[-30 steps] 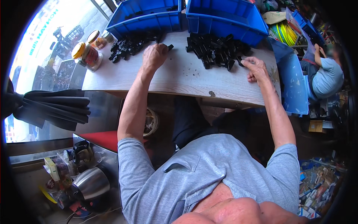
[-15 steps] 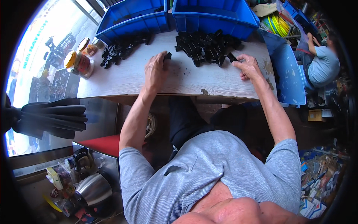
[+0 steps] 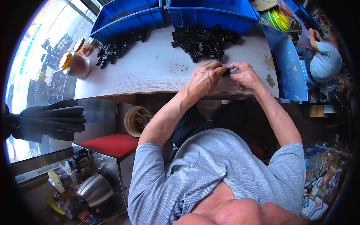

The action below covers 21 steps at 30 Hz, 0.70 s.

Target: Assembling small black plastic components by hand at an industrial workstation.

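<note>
My left hand and my right hand meet above the right front of the table. Between their fingertips is a small black plastic part, pinched from both sides. Fingers cover most of it, so I cannot tell whether it is one part or two fitted together. Just beyond the hands lies a pile of black plastic parts. A second pile, of smaller black parts, spreads over the table's left side.
Two blue bins stand behind the piles. Jars with lids sit at the table's left edge. A large blue tub adjoins the right edge, with a person seated beyond. Below left are a red-topped cabinet and a metal kettle.
My left hand has moved right across the table with a small black part. My right hand has drawn back from the right pile's edge, and the two hands have come together.
</note>
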Tool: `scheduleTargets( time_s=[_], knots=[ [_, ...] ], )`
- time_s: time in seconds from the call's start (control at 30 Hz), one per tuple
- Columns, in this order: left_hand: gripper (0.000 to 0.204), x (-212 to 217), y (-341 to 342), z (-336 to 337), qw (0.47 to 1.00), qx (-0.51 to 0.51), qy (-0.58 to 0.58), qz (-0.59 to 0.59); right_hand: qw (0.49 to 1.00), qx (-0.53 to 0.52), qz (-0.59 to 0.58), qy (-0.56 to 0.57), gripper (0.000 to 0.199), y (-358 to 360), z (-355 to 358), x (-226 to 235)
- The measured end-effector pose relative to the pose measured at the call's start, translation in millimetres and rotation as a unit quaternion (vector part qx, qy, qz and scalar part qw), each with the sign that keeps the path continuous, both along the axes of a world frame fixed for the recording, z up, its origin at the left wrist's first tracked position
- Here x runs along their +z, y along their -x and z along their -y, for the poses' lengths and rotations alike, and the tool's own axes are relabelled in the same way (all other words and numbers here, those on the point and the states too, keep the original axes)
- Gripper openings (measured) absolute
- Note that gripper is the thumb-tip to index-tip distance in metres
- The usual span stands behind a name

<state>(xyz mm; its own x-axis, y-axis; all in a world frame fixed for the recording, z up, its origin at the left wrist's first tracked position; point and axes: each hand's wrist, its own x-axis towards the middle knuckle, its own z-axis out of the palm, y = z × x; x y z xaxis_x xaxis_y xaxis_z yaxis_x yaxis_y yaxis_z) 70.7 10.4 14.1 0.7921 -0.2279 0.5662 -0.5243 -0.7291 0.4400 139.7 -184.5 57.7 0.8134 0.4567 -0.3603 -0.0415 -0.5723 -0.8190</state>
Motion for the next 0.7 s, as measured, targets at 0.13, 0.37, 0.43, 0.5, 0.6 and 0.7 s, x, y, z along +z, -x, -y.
scheduleTargets(
  time_s=[0.13,0.37,0.43,0.5,0.6,0.7],
  knots=[
    [0.034,-1.3,-3.8,0.5,0.999,-0.04,-0.006,-0.025,1.0,0.0,0.011,-0.003,0.032,0.7,1.9,-2.1],
    [0.033,-16.7,-14.6,-3.7,0.996,-0.073,0.049,-0.006,0.999,0.0,0.008,-0.036,0.028,-1.8,4.2,-9.6],
    [0.031,-18.7,-15.8,-4.6,0.995,-0.077,0.066,-0.013,1.0,0.0,0.003,-0.027,0.028,-1.2,3.8,-6.4],
    [0.03,-17.4,-13.9,-3.1,0.994,-0.082,0.072,-0.011,1.0,-0.003,-0.002,-0.016,0.027,0.5,3.4,-7.2],
    [0.032,-13.0,-9.2,0.8,0.997,-0.06,0.038,0.002,1.0,-0.006,0.011,-0.025,0.026,1.0,1.7,-10.2],
    [0.034,-15.1,-7.7,1.9,0.998,-0.053,0.011,-0.018,1.0,-0.01,0.009,-0.021,0.025,0.6,1.9,-8.8]
  ],
)
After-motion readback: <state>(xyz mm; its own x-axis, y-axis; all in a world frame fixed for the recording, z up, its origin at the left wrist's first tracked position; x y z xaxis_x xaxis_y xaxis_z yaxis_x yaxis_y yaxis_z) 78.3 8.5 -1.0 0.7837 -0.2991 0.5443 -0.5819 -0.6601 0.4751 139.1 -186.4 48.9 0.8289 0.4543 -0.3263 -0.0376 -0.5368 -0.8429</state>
